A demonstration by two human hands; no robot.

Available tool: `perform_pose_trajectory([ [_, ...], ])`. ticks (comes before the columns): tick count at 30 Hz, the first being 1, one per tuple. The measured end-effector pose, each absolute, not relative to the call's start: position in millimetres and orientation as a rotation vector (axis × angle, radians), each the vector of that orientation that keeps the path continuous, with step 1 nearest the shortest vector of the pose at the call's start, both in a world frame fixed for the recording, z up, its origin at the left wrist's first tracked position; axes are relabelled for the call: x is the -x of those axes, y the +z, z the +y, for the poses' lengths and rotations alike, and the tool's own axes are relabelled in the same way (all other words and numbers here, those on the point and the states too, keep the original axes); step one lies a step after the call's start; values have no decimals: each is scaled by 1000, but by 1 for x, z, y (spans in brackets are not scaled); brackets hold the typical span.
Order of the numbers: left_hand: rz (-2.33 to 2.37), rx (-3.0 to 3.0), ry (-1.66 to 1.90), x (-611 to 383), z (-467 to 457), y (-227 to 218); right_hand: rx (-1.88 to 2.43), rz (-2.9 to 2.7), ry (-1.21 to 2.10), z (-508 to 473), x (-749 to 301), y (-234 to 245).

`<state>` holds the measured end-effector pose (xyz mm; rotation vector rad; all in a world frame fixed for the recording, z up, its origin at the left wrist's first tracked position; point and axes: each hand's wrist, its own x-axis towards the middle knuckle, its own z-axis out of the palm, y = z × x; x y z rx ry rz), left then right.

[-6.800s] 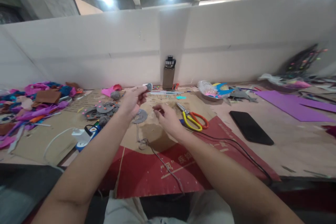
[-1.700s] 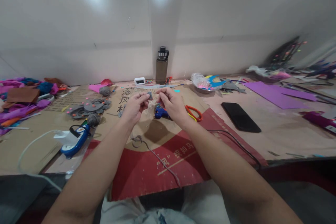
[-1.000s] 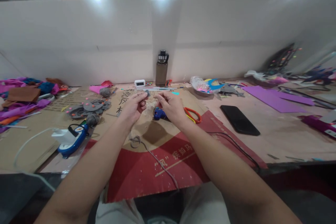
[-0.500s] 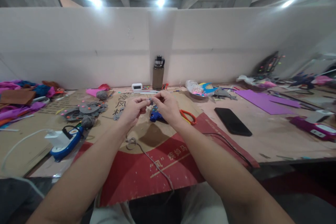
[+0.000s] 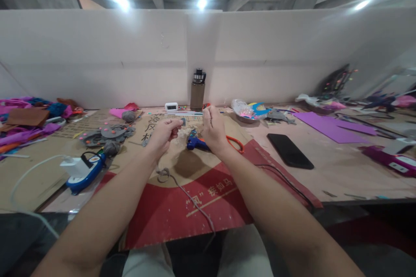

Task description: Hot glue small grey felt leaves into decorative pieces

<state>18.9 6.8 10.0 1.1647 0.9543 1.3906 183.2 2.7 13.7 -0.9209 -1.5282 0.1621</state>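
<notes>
My left hand point(image 5: 165, 135) pinches a small grey-blue piece point(image 5: 183, 121) between thumb and fingertips, above the cardboard sheet point(image 5: 198, 160). To its right, and apart from it, my right hand point(image 5: 213, 129) is raised with its fingers pressed together; whatever they hold, if anything, is hidden. A blue hot glue gun point(image 5: 194, 142) lies between and below the hands, partly covered by the right one. Orange scissors handles point(image 5: 238, 143) stick out behind my right wrist. A thin grey cord point(image 5: 185, 190) trails over the red part of the cardboard to the front edge.
A dark bottle point(image 5: 197, 91) and a white digital clock point(image 5: 171, 107) stand against the partition. Left are grey felt pieces with pins point(image 5: 105, 134) and a blue power strip point(image 5: 86, 176). Right are a phone point(image 5: 290, 151), purple sheets point(image 5: 331, 127) and a bowl point(image 5: 248, 117).
My hands were together at the small piece; now they are apart. The right hand has moved right and turned upright, while the left keeps the piece.
</notes>
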Motion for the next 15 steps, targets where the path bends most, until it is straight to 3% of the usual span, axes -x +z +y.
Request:
perform_pose_trajectory([
  [7, 956, -1074, 1464, -9, 18, 2, 765, -1895, 210, -5, -172, 14],
  [12, 959, -1062, 1441, -5, 24, -8, 723, -1983, 460, -7, -161, 5],
  [15, 962, -1046, 1434, -4, 26, -10, 717, -1965, 384, -6, -163, 3],
])
